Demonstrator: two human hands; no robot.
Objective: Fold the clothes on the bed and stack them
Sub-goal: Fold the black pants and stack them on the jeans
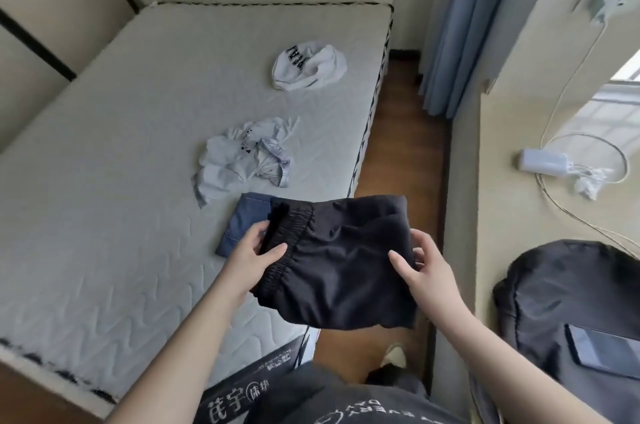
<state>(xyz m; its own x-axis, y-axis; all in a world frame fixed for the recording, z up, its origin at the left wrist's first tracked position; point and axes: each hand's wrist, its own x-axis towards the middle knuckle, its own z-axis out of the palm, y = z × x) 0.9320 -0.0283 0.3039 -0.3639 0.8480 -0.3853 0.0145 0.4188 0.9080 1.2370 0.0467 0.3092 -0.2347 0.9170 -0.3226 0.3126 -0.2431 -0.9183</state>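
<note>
Black shorts (341, 259): folded into a compact bundle, held in the air over the near right edge of the bed, elastic waistband toward the left hand.
Left hand (252, 252): fingers closed on the waistband end, thumb on top.
Right hand (424, 262): fingers wrapped around the opposite end, thumb pressing the top layer.
Folded blue garment (242, 224): lies flat on the mattress just beyond the left hand, partly hidden under the shorts; it looks like the base of the stack.
Step in hand: likely setting the shorts onto the blue piece. To do it well, keep both ends level, line the edges up with the blue rectangle, and lower flat so the fold does not spring open.
Left to fold: a crumpled pale shirt (242, 160) near the stack, and a white printed garment (309, 67) farther up the bed.
Bed (104, 153): bare quilted grey mattress, firm and flat.
Room: wood floor (398, 153) beside the bed, blue curtain (467, 25), a ledge with a white charger and cable (543, 162), a dark bag (568, 306) at right.
</note>
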